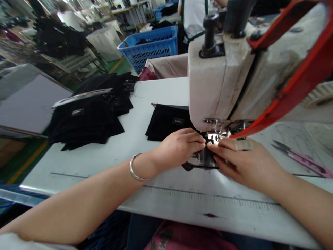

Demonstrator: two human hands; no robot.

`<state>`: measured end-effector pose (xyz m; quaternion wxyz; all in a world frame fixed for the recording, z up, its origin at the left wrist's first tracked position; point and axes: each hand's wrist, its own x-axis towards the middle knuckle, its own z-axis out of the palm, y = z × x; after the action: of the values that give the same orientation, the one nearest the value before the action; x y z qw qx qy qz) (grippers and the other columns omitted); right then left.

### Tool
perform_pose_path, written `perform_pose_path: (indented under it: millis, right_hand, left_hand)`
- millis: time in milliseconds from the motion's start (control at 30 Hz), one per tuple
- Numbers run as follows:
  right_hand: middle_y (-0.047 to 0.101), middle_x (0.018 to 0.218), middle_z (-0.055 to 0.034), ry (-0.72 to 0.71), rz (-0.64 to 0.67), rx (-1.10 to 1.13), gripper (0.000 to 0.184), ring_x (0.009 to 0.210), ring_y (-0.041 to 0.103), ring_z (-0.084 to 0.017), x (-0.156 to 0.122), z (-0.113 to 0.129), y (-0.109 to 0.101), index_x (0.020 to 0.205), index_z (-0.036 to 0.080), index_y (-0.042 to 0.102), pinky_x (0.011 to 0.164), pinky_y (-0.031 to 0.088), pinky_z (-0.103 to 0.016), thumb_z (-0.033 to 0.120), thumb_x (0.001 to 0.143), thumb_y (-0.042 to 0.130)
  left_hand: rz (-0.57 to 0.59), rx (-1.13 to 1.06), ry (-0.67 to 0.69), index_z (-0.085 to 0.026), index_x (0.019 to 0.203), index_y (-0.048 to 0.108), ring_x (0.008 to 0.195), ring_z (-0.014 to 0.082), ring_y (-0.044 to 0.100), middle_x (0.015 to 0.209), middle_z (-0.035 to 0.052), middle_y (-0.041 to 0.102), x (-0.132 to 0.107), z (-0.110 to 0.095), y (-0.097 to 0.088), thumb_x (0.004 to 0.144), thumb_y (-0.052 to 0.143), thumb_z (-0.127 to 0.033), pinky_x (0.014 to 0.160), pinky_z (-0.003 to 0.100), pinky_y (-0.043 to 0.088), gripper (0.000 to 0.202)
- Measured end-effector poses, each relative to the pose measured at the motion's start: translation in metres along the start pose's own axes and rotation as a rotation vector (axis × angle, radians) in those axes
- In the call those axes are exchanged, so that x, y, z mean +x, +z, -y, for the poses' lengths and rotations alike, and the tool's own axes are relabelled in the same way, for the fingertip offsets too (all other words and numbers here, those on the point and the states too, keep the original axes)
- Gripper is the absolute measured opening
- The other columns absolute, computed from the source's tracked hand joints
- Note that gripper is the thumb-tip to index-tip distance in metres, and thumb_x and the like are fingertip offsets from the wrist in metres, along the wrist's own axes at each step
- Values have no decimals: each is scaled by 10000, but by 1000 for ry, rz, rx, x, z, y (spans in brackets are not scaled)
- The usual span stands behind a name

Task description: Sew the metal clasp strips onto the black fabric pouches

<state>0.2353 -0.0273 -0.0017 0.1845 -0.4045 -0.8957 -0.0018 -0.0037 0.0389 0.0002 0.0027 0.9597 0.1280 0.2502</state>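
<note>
A black fabric piece (163, 121) with a small lettered label (178, 121) lies folded on the sewing machine table, its right end running under the machine head. My left hand (179, 147) is closed at the fabric's near right edge, thumb and fingertips pinched together just left of the presser foot (213, 138). Close against it, my right hand (241, 158) has its fingers pressed together in front of the foot; whatever lies between them is hidden. The fingertips of both hands nearly meet over the metal needle plate (199, 160).
The sewing machine head (208, 86) with a red guard (293, 83) stands over my right hand. Pink-handled thread snips (304, 158) lie at right. Stacked black fabric pieces (80, 121) are at left. A blue basket (153, 48) and a person (194, 17) are beyond.
</note>
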Motion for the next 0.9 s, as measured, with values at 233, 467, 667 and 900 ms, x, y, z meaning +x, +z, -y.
perform_pose_path:
  millis: [233, 467, 667, 900]
  right_hand:
    - [711, 989, -74, 20, -12, -23, 257, 850, 657, -266, 2, 0, 3, 1133, 184, 695, 721, 467, -403, 280, 988, 505]
    - [713, 980, -80, 9, -6, -13, 255, 861, 660, -268, 2, -1, 3, 1141, 180, 698, 732, 468, -408, 270, 982, 520]
    - [714, 983, -86, 17, -15, -4, 255, 879, 659, -267, 3, -1, 3, 1141, 176, 704, 739, 472, -406, 266, 975, 533]
    - [711, 1032, -86, 37, 32, 6, 268, 939, 666, -278, 3, -1, 4, 1169, 200, 701, 765, 480, -416, 281, 979, 529]
  left_hand:
    - [-43, 19, -129, -166, 991, 754, 990, 151, 725, 1004, 35, 783, 3, 13, 10, 1000, 523, -120, 953, 281, 591, 235]
    - [-49, -15, -158, -169, 988, 764, 985, 159, 731, 1002, 35, 790, 1, 16, 13, 984, 516, -100, 934, 301, 605, 258]
    - [-45, -25, -177, -186, 1002, 766, 1011, 154, 732, 1022, 27, 791, 0, 15, 12, 961, 557, -83, 953, 301, 597, 237]
    - [-36, 8, -177, -174, 987, 763, 996, 153, 731, 1023, 28, 793, 1, 12, 13, 945, 572, -61, 950, 298, 591, 225]
